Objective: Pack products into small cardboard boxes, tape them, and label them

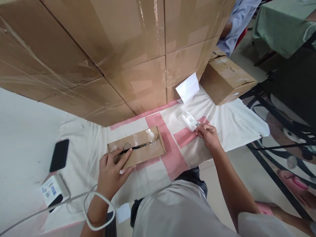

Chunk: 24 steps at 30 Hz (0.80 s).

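Observation:
A flat brown cardboard box [145, 152] lies on the pink and white cloth, with a dark, torn-looking strip along its top and shiny tape near its right end. My left hand [115, 169] rests on the box's left part, fingers spread, one fingertip on the dark strip. To the right, a white tape dispenser [188, 121] sits on the cloth. The fingers of my right hand [206, 132] are pinched together at the dispenser's near right end; whatever is between them is too small to make out.
Stacked taped cartons [138, 79] rise behind the cloth. A folded white paper [188, 88] leans near another carton [225, 79]. At the left lie a black phone [59, 155] and a white box [54, 190], with a white cable [98, 193] crossing my left forearm. Someone's blue sleeve shows top right.

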### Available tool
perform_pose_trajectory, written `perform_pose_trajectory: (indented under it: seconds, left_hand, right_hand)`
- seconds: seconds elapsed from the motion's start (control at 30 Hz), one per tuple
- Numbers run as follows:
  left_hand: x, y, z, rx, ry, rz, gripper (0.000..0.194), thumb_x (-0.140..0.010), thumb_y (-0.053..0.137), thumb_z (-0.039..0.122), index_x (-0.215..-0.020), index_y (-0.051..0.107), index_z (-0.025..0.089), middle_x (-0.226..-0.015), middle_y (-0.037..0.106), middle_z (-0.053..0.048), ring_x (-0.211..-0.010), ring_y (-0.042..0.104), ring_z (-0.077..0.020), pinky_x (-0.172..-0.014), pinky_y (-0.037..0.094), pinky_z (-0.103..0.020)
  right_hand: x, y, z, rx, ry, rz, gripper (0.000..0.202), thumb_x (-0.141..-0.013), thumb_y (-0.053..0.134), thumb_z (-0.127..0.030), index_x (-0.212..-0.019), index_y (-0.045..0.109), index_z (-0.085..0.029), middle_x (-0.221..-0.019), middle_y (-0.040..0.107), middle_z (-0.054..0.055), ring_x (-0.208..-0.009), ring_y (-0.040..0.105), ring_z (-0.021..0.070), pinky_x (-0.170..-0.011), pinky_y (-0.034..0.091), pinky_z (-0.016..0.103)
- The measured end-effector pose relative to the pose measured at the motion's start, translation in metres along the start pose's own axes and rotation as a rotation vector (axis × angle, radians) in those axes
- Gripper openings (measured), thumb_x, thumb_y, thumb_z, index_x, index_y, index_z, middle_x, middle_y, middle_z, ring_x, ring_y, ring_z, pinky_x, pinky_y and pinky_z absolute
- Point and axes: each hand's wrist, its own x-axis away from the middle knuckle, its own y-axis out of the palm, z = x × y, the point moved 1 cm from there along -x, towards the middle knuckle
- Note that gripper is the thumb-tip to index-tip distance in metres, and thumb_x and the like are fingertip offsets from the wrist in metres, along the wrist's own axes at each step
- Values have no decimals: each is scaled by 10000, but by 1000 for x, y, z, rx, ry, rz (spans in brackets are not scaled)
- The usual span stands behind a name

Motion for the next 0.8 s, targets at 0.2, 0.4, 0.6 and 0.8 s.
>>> perform_pose_trajectory:
  seconds: [0.2, 0.4, 0.6, 0.8]
  left_hand:
    - [-1, -2, 3, -15, -30, 8, 573, -927, 698, 449, -1470, 586, 304, -1279, 612, -161, -1200, 562, -347, -1005, 432, -498]
    - [-14, -26, 19, -98, -38, 105, 544, -902, 720, 469, -1406, 636, 281, -1252, 636, -155, -1119, 565, -338, -1047, 371, -563]
    - [-33, -53, 67, 277, -65, 329, 390, -897, 740, 245, -1282, 680, 272, -979, 624, -56, -881, 613, -208, -816, 498, -370]
    - [-43, -57, 80, 546, -58, 237, 206, -942, 726, 328, -1117, 736, 218, -919, 634, -49, -825, 628, -156, -714, 520, -299]
  right_hand:
    - [9, 6, -4, 113, -75, -2, 460, -791, 680, -464, -468, 453, -228, -589, 598, 47, -660, 581, 168, -624, 455, 284]
    - [72, 64, -51, -9, -330, -142, 501, -923, 657, -353, -530, 374, -227, -631, 627, 24, -698, 664, 175, -656, 513, 295]
    - [126, 122, -105, -142, -735, -414, 451, -919, 710, -167, -600, 396, -219, -835, 769, 55, -725, 747, 163, -594, 560, 254]
    - [137, 140, -107, -89, -984, -523, 347, -898, 756, -156, -664, 509, -227, -920, 767, 52, -722, 715, 140, -665, 616, 262]
